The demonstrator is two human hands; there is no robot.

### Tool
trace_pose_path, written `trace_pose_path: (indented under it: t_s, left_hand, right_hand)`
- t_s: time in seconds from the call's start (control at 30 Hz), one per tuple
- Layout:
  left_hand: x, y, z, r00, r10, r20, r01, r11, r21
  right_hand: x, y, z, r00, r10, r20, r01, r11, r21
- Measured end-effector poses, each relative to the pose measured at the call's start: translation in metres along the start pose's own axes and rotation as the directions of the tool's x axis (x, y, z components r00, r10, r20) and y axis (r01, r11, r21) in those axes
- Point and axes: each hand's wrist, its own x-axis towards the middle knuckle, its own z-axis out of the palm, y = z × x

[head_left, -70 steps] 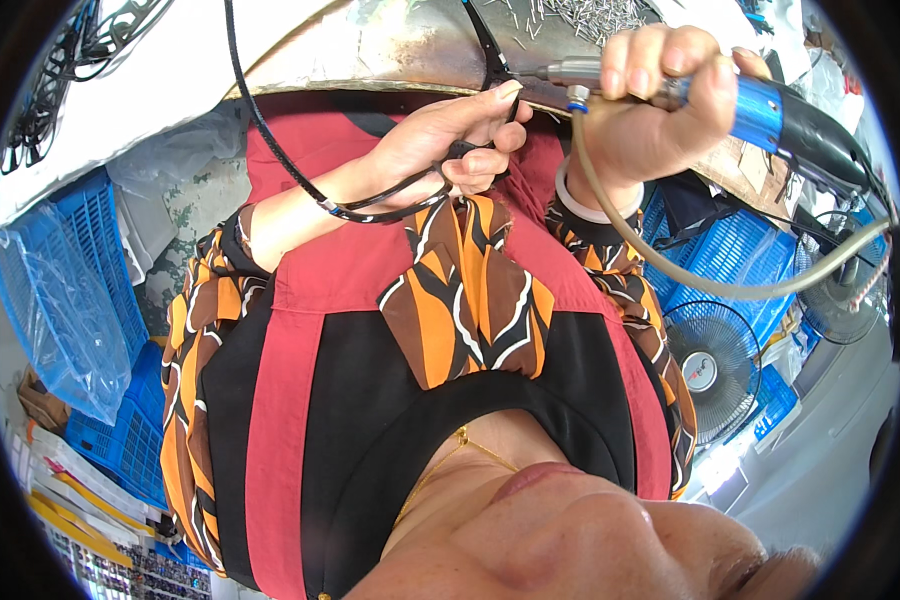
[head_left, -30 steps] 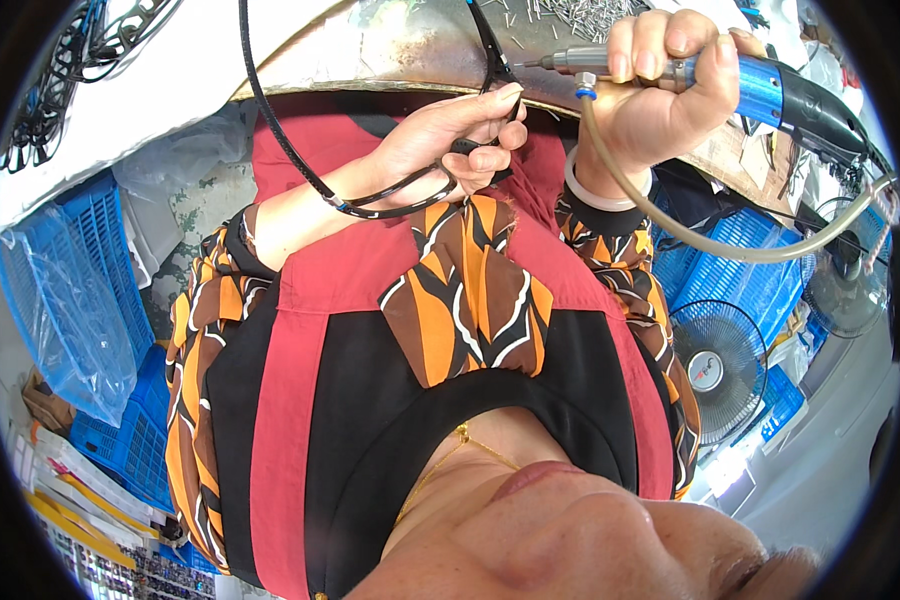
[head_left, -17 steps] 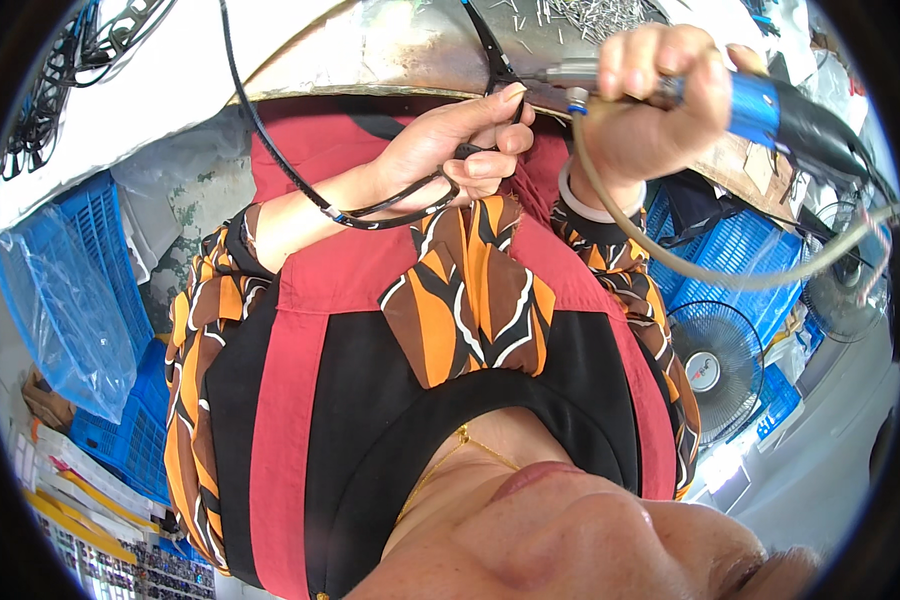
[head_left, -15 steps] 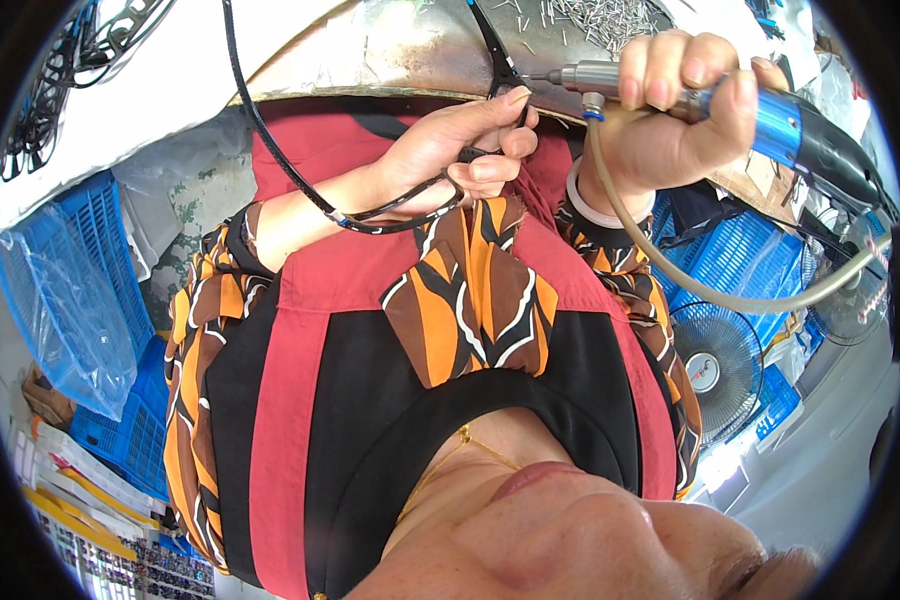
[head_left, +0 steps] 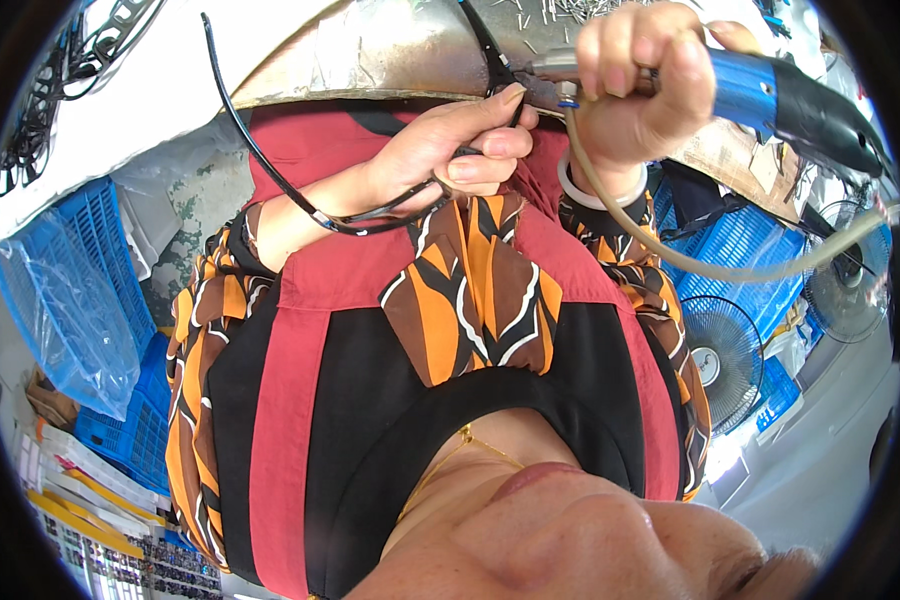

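Note:
My left hand [head_left: 450,145] is closed on a black eyeglass frame [head_left: 488,45], pinching it between thumb and fingers. One temple of it stretches up and left past my wrist, and another dark arm rises beyond my fingertips. My right hand [head_left: 645,85] wraps round a powered screwdriver [head_left: 745,88] with a blue and black body and a metal nose. The nose meets the frame just beyond my left fingertips; its bit is hidden there. A translucent hose [head_left: 690,258] hangs from the nose and curves off to the right.
Loose small screws [head_left: 580,10] lie on the worn metal work surface [head_left: 400,60] at the far side. Several black frames [head_left: 35,130] rest on white material at far left. Blue crates [head_left: 100,230] stand low at left, and fans [head_left: 715,365] at right.
My right hand has brought the screwdriver left, so its nose now reaches the eyeglass frame where its thin bit showed before. My left hand stays nearly in place, and the long temple has shifted slightly.

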Motion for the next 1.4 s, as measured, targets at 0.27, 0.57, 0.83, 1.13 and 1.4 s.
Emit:
trace_pose_path:
  t_s: [0.27,0.57,0.83,1.13,1.4]
  left_hand:
    - [0.0,0.01,0.003,0.987,0.035,-0.155,-0.033,0.999,0.017]
    - [0.006,0.052,0.014,0.269,0.91,0.314,-0.676,-0.054,0.735]
    - [-0.002,0.044,-0.014,0.168,0.392,0.905,-0.564,-0.714,0.414]
    - [-0.008,0.04,-0.011,0.235,0.372,0.898,-0.569,-0.696,0.437]
    - [-0.012,0.037,-0.004,0.257,0.342,0.904,-0.535,-0.728,0.428]
  right_hand:
    - [0.023,0.027,-0.021,0.984,0.065,-0.167,-0.049,0.994,0.101]
    - [0.049,0.045,-0.038,0.883,0.019,-0.468,-0.037,0.999,-0.03]
    - [0.048,0.021,-0.027,0.863,0.22,-0.456,-0.056,0.937,0.346]
    - [0.041,0.014,-0.009,0.939,0.172,-0.298,-0.193,0.98,-0.041]
    - [0.038,0.008,-0.002,0.935,0.15,-0.323,-0.051,0.954,0.295]
